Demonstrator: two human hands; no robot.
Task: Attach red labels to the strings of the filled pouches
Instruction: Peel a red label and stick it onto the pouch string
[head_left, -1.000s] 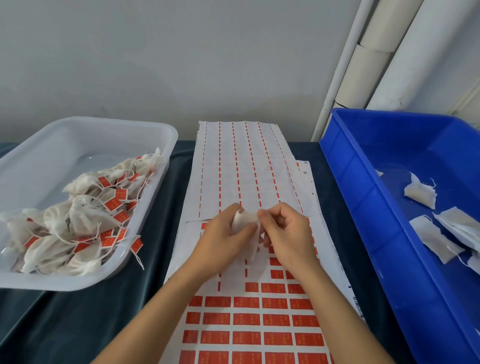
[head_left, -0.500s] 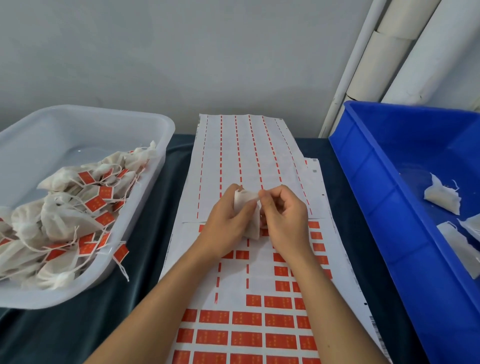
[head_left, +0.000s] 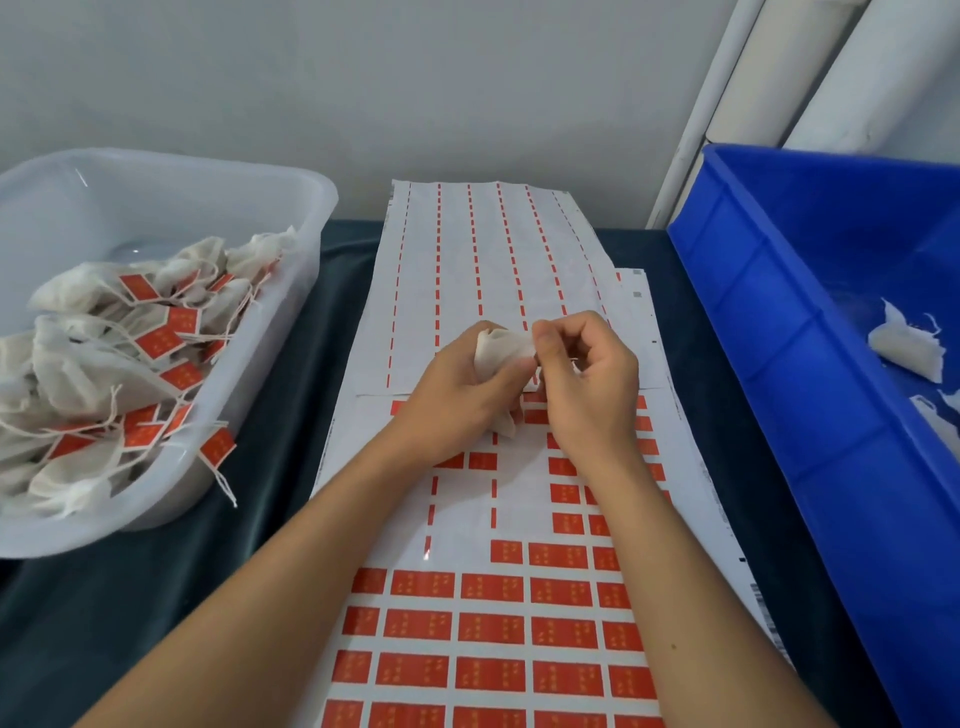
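1. Left hand (head_left: 457, 387) grips a white pouch (head_left: 500, 349), fingers curled round it from the left; the pouch's lower end sticks out below the hand.
2. Right hand (head_left: 584, 382) has its fingers curled, thumb and forefinger pinching the pouch's upper right corner. Whether a string or label sits in that pinch, cannot tell.
3. Both hands meet on the pouch, held above the label sheet (head_left: 519, 623), roughly at the seam between two sheets.
4. Beneath and nearer than the hands: rows of red labels (head_left: 491, 674) on the sheet's backing. Just under the wrists several label spots are bare white, only thin red strips left.
5. Beyond the hands: a stripped sheet (head_left: 483, 249) with only dashed red lines, running up to the wall.
6. Left of the left hand, well apart: a clear plastic tub (head_left: 291, 208) piled with white pouches carrying red tags; call them the labelled pouches (head_left: 156, 332). One tag with its string hangs over the tub's near rim.
7. Right of the right hand, well apart: a blue bin (head_left: 779, 322) with a few untagged white pouches (head_left: 906, 348) inside, partly cut off by the frame edge.
8. Everything sits on a dark cloth (head_left: 93, 623) covering the table.
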